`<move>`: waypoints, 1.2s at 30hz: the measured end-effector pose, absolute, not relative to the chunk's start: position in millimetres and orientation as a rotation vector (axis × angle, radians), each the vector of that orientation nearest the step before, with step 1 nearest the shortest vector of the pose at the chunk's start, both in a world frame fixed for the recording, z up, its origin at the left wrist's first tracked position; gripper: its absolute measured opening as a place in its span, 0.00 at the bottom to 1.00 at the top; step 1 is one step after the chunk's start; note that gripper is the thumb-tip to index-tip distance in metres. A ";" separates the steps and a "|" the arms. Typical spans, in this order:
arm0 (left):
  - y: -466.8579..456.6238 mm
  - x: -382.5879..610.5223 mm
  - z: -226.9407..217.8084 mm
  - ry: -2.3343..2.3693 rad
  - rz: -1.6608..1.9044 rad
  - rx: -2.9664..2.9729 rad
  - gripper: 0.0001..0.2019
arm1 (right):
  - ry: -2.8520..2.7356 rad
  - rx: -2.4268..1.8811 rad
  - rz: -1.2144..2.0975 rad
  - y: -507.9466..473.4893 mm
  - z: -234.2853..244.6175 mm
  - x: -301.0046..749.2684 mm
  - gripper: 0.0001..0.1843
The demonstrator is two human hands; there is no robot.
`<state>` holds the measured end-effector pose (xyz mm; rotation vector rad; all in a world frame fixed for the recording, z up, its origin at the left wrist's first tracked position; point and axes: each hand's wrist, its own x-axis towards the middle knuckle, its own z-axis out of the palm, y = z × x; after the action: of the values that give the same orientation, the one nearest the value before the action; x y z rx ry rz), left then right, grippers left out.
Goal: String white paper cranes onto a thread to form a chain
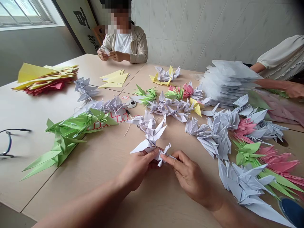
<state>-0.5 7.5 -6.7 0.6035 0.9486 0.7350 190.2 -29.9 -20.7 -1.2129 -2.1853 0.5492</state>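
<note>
Head view: the left hand (139, 167) is closed, thumb pressed over the near end of a row of white folded paper figures (152, 137), and the right hand (190, 174) has its index finger and thumb brought together on a small white folded piece (167, 148) at that same end. This piece sits between the two hands, just above the near part of the desk (106, 148), while the row runs away from it toward the middle. For neat work, the left hand should probably act as the steady clamp, gripping the thick folded base rather than the thin points, so that the right fingertips can shape or settle the piece without creasing its neighbours. Light, short pinches look wiser than a hard pull, since paper this thin would likely buckle or tear at a fold. Keeping the row's far part lying slack should spare it strain, and the pale cord (127, 129) beside it is best kept from snagging. How the piece is joined underneath, I cannot tell; the fingers cover it.
</note>
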 end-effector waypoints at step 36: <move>9.6 -1.1 -0.9 0.860 0.645 0.669 0.14 | -1.380 -1.407 1.332 -25.2 -10.5 184.1 0.11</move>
<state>-1.1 9.6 -0.9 0.6690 0.8604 0.6448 184.1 -25.2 -10.5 -1.4074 -1.3800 1.3322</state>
